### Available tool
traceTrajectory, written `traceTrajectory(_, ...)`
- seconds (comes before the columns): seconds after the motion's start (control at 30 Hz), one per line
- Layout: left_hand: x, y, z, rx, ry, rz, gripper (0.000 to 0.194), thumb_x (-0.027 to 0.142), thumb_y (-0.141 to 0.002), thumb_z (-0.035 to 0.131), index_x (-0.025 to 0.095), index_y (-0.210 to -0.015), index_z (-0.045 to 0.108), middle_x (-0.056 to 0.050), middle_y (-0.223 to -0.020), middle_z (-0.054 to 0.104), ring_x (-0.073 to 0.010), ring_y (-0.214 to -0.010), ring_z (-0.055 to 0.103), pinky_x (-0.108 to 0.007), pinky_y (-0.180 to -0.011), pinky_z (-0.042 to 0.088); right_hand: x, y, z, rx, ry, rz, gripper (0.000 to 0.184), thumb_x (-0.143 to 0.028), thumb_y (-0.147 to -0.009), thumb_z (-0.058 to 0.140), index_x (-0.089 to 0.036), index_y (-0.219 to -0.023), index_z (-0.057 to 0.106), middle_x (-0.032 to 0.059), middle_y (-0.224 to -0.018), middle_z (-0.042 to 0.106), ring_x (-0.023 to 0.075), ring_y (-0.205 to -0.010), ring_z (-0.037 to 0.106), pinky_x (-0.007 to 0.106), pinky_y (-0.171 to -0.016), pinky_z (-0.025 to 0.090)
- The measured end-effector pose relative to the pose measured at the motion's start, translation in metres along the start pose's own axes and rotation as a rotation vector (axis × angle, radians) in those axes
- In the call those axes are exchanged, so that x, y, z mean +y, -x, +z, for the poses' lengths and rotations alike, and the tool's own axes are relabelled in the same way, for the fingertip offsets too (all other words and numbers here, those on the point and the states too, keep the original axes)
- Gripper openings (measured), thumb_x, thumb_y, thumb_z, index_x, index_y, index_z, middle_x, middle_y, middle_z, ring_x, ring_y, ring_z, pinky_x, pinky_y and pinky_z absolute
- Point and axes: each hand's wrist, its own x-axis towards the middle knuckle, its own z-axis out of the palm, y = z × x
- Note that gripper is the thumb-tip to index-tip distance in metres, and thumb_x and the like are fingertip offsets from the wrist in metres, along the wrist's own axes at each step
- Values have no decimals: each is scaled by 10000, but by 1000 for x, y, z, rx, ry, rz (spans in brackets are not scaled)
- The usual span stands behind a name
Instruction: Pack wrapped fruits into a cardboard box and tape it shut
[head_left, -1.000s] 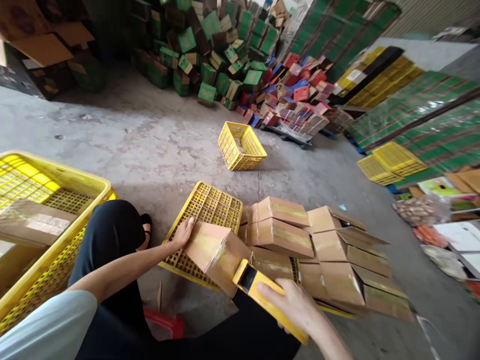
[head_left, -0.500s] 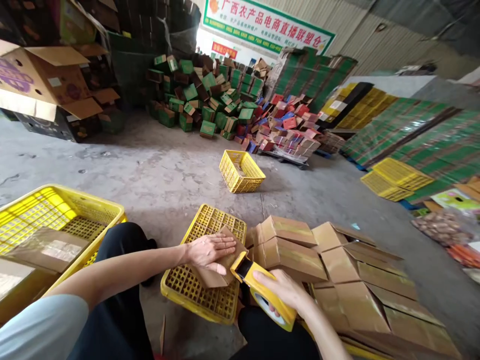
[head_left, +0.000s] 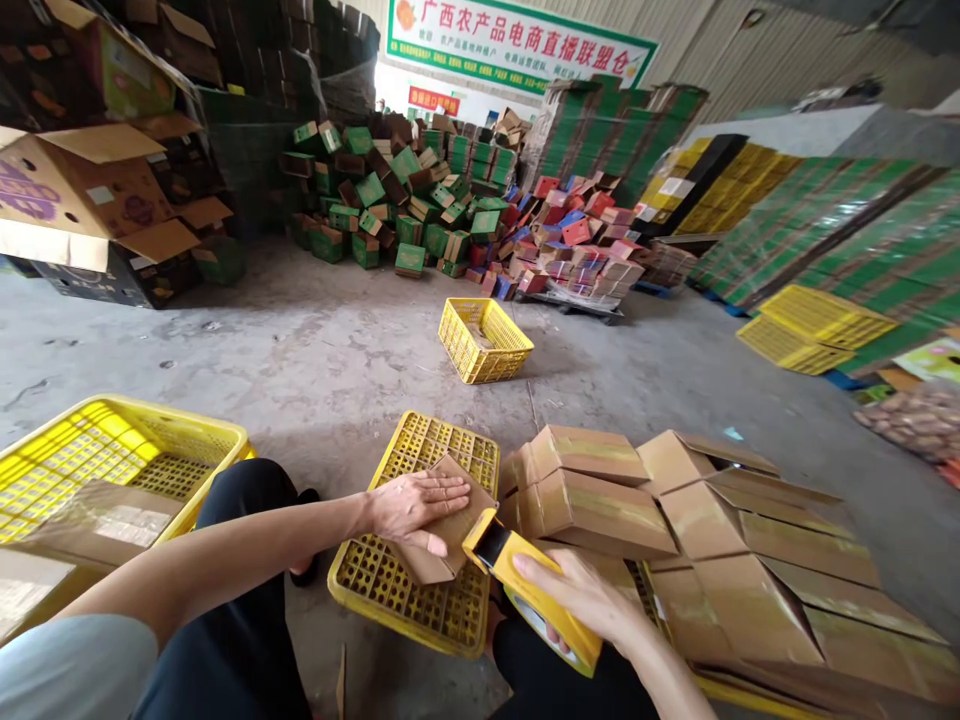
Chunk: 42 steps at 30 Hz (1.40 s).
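A small cardboard box (head_left: 433,563) rests on an upturned yellow plastic crate (head_left: 360,590) between my knees. My left hand (head_left: 421,510) lies flat on top of the box, fingers stretched out and pressing on it. Wrapped in my right hand (head_left: 574,590) is a yellow tape dispenser (head_left: 491,548) with a roll of tape in it. Its front end touches or nearly touches the right edge of the box; the exact contact is hidden.
Several flattened-top cardboard boxes (head_left: 600,510) lie in rows at my right. At my left stands a yellow crate (head_left: 217,440) with taped boxes in it. Ahead on the floor is another yellow crate (head_left: 487,360). Heaped green boxes (head_left: 409,260) lie farther back.
My view has turned slightly left and tilted, shifting the background. Both hands, the box and the tape dispenser keep nearly the same positions relative to each other.
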Motion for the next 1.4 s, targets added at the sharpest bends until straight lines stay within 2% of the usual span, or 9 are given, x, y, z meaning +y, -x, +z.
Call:
traceTrajectory(0.23, -2, 0, 2, 14, 10, 7, 855, 681, -1016, 498, 141, -1649, 303, -186, -1648, 402, -288, -1548, 380, -450, -1298, 273, 6, 7, -3, -5, -34, 43, 596, -811, -817, 629, -218, -877, 634, 12, -537, 686, 205, -508, 701, 225, -452, 503)
traceTrajectory(0.43, -4, 1, 3, 4, 0, 8, 852, 698, -1016, 475, 146, -1645, 316, -185, -1664, 370, -283, -1557, 363, -450, -1302, 261, 13, 15, 1, 11, -75, -5, 612, -829, -802, 620, -223, -895, 609, -3, -529, 669, 197, -495, 685, 239, -464, 528)
traceTrajectory(0.57, 8, -8, 2, -1, -61, -21, 904, 750, -986, 471, 119, -1624, 365, -216, -1642, 393, -317, -1539, 392, -462, -1287, 290, 20, 12, 5, 27, -82, -52, 628, -842, -799, 613, -217, -862, 602, 2, -525, 664, 196, -484, 677, 241, -457, 518)
traceTrajectory(0.67, 25, -16, 9, 14, -124, -25, 993, 802, -941, 490, 88, -1619, 366, -245, -1629, 397, -359, -1528, 401, -490, -1277, 304, 27, 9, 8, 29, -92, -35, 625, -839, -819, 598, -215, -852, 608, -1, -513, 659, 185, -480, 670, 238, -477, 520)
traceTrajectory(0.8, 39, -20, 18, 7, -128, 23, 994, 792, -957, 475, 65, -1623, 349, -232, -1612, 430, -338, -1527, 406, -472, -1289, 283, 33, 10, 15, 74, -135, -11, 626, -844, -810, 609, -226, -903, 585, -21, -526, 655, 184, -487, 671, 242, -477, 518)
traceTrajectory(1.07, 32, -11, 6, -34, -66, -3, 914, 752, -985, 460, 149, -1655, 309, -178, -1641, 398, -299, -1544, 381, -466, -1291, 277, 29, 20, 24, 83, -175, -69, 580, -786, -857, 586, -219, -980, 571, -19, -602, 678, 183, -525, 688, 248, -488, 519)
traceTrajectory(1.27, 33, -14, 9, -49, -50, -12, 923, 764, -972, 476, 141, -1641, 350, -169, -1640, 403, -299, -1535, 398, -447, -1294, 277, 30, 26, 21, 26, -209, -37, 528, -719, -906, 570, -206, -1029, 580, 9, -689, 727, 181, -569, 714, 256, -535, 556)
traceTrajectory(1.4, 32, -14, 8, -51, -58, -13, 918, 759, -973, 485, 148, -1644, 347, -162, -1639, 412, -300, -1527, 413, -440, -1293, 283, 35, 29, 22, 38, -243, -20, 512, -704, -915, 581, -214, -1061, 591, 3, -684, 725, 177, -567, 720, 244, -539, 562)
